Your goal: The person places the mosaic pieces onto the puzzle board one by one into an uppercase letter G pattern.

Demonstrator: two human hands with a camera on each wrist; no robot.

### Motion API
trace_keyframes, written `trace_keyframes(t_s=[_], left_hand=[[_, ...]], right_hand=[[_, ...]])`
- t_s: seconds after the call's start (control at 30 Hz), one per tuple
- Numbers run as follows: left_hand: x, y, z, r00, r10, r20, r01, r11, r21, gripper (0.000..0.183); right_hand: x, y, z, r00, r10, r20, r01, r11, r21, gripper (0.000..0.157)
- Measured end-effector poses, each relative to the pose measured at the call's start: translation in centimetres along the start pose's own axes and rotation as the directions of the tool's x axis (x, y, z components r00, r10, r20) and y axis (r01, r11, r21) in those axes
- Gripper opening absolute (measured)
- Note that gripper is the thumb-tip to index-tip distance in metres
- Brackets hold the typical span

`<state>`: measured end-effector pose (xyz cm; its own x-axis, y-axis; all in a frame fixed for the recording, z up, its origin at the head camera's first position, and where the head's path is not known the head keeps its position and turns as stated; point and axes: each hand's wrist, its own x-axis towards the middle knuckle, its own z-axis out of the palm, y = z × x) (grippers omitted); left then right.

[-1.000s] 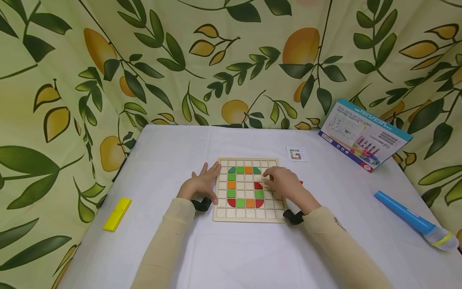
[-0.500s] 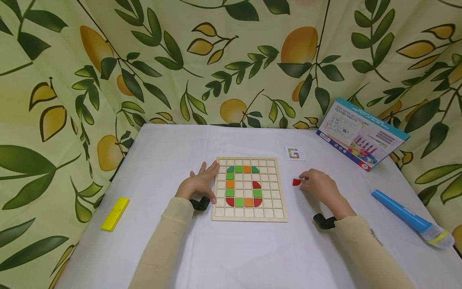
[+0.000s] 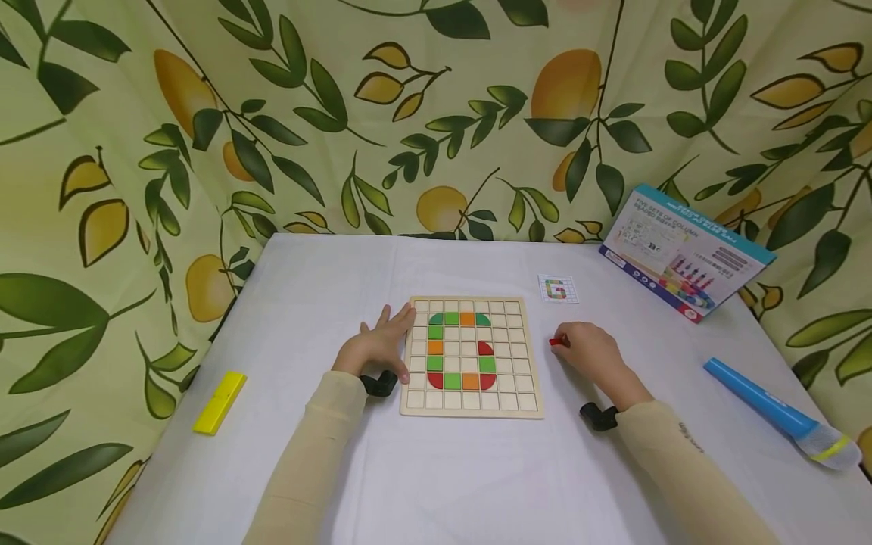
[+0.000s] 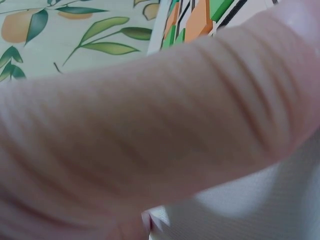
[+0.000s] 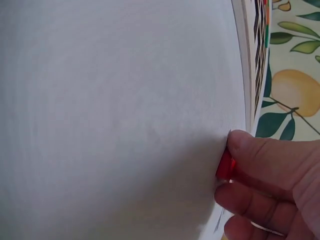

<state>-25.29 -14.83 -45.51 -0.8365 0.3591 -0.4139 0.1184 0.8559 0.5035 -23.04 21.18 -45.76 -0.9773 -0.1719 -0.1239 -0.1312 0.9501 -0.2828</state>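
A wooden grid board [image 3: 471,414] lies flat on the white table. Green and orange square tiles and rounded dark green and red corner tiles make a G-like ring on it. At the board's left edge rests my left hand [image 3: 371,351], fingers spread and extended, the thumb [image 4: 150,125] filling much of the left wrist view. To the right of the board, my right hand [image 3: 594,359] pinches a small red tile [image 5: 225,165] between thumb and fingers, close over the tablecloth. Much of that tile is hidden by the fingers.
A small pattern card [image 3: 558,289] with a coloured G lies behind the right hand. A printed box [image 3: 684,253] leans at the back right, and a blue toy microphone [image 3: 766,401] lies at far right. A yellow block [image 3: 219,403] sits on the left.
My right hand has moved off the board to the right and taken hold of the red tile on the table. The left hand has stayed at the board's edge.
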Motion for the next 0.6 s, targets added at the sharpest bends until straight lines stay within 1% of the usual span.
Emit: trace_keyframes(t_s=[0.13, 0.2, 0.23, 0.3, 0.4, 0.43, 0.53, 0.6], left_hand=[[0.0, 0.0, 0.0, 1.000, 0.004, -0.005, -0.004, 1.000, -0.001, 0.133], [0.0, -0.1, 0.0, 1.000, 0.005, -0.003, -0.005, 1.000, -0.003, 0.133], [0.0, -0.1, 0.0, 1.000, 0.006, -0.001, -0.006, 1.000, -0.004, 0.133], [0.0, -0.1, 0.1, 1.000, 0.006, 0.003, -0.006, 1.000, -0.005, 0.133], [0.0, -0.1, 0.1, 1.000, 0.009, 0.003, -0.009, 1.000, -0.002, 0.133], [-0.1, -0.1, 0.1, 1.000, 0.009, 0.004, -0.009, 1.000, 0.003, 0.133], [-0.1, -0.1, 0.0, 1.000, 0.010, 0.002, -0.010, 1.000, 0.003, 0.133], [-0.1, -0.2, 0.0, 1.000, 0.008, 0.003, -0.008, 1.000, 0.002, 0.133]], right_hand=[[-0.3, -0.1, -0.2, 0.999, 0.049, -0.008, -0.049, 0.998, -0.036, 0.022], [-0.4, 0.0, -0.4, 0.999, 0.041, -0.013, -0.041, 0.998, -0.039, 0.022], [-0.5, 0.1, -0.4, 1.000, 0.023, -0.011, -0.024, 0.999, -0.037, 0.021], [-0.6, 0.4, -0.5, 0.999, -0.036, 0.001, 0.036, 0.999, -0.020, 0.020], [-0.8, 0.8, -0.5, 0.989, -0.145, 0.024, 0.145, 0.989, -0.020, 0.032], [-0.8, 0.9, -0.5, 0.985, -0.168, 0.031, 0.169, 0.985, -0.024, 0.033], [-0.9, 1.1, -0.3, 0.979, -0.204, 0.025, 0.205, 0.977, -0.066, 0.030], [-0.8, 1.1, -0.2, 0.978, -0.210, 0.012, 0.210, 0.974, -0.086, 0.026]])
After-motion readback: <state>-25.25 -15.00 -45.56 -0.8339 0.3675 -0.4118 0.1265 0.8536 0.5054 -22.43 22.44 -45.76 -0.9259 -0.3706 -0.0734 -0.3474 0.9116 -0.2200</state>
